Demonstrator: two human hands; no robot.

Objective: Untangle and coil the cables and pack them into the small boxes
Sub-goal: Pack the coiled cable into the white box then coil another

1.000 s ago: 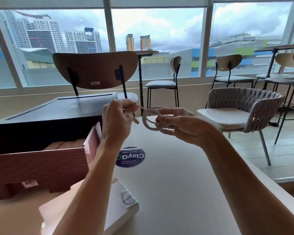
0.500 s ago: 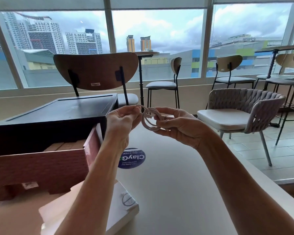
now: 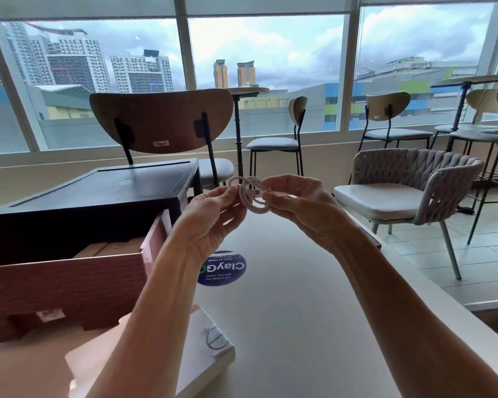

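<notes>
both hands are raised above the far end of a long pale table (image 3: pixel 299 326), holding a small white cable (image 3: pixel 253 196) wound into a few tight loops. the left hand (image 3: pixel 213 216) pinches the left side of the coil between thumb and fingertips; the right hand (image 3: pixel 302 205) grips the right side, its fingers curled around the loops. the coil hangs in the air, clear of the tabletop.

on the table's left sits a reddish brick-patterned box (image 3: pixel 61 285), open at the top, with a black box (image 3: pixel 98 193) just behind it. nearer, under the left forearm, lies a small white box (image 3: pixel 210 349) with a round line drawing on its lid. a round blue sticker (image 3: pixel 224 271) reading "claygo" lies flat on the table under the hands.

a wooden-backed chair (image 3: pixel 161 122) stands behind the black box, a woven grey armchair (image 3: pixel 408 191) on the tiled floor to the right, and bar stools (image 3: pixel 279 139) line wide windows (image 3: pixel 265 67) facing towers and cloud.
</notes>
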